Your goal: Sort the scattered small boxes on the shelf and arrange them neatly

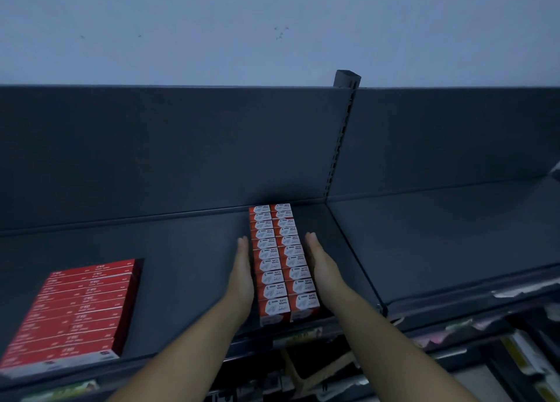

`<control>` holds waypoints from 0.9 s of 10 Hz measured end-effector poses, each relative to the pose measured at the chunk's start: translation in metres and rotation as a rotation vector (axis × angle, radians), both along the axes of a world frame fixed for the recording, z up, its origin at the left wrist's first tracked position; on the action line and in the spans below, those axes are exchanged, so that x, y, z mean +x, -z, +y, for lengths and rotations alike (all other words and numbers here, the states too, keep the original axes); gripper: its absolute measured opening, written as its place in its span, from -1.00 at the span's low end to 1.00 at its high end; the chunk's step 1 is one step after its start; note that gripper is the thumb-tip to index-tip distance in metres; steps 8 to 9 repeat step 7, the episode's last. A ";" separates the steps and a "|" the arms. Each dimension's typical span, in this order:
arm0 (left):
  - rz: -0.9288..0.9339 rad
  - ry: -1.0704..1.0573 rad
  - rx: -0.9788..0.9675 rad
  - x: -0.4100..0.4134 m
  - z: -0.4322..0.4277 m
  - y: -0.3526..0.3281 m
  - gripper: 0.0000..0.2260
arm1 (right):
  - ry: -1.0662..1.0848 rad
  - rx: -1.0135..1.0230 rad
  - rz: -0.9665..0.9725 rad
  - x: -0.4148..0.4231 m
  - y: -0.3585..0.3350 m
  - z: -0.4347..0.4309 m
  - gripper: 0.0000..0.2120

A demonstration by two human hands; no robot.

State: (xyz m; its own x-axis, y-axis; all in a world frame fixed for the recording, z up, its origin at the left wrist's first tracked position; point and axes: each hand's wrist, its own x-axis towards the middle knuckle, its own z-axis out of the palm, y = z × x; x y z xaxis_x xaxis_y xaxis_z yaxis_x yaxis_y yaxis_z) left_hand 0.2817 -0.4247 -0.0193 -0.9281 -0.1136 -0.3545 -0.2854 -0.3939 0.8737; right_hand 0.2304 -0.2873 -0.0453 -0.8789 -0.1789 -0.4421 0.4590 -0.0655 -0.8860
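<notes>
Two tight rows of small red-and-white paper clip boxes [281,259] run from the dark shelf's back panel to its front edge. My left hand [242,268] lies flat with straight fingers against the left side of the rows. My right hand [321,262] lies flat with straight fingers against the right side. Neither hand curls round a box. The boxes stand between my two palms.
A block of flat red boxes [75,310] sits on the grey shelf [188,250] at the front left. A slotted upright post [339,141] divides this shelf from the one at the right [439,235]. Lower shelves with mixed goods [515,350] show beneath.
</notes>
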 end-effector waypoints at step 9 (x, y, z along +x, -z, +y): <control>-0.056 -0.063 -0.713 0.048 -0.033 0.005 -0.40 | -0.182 0.408 0.277 0.039 -0.021 0.055 -0.35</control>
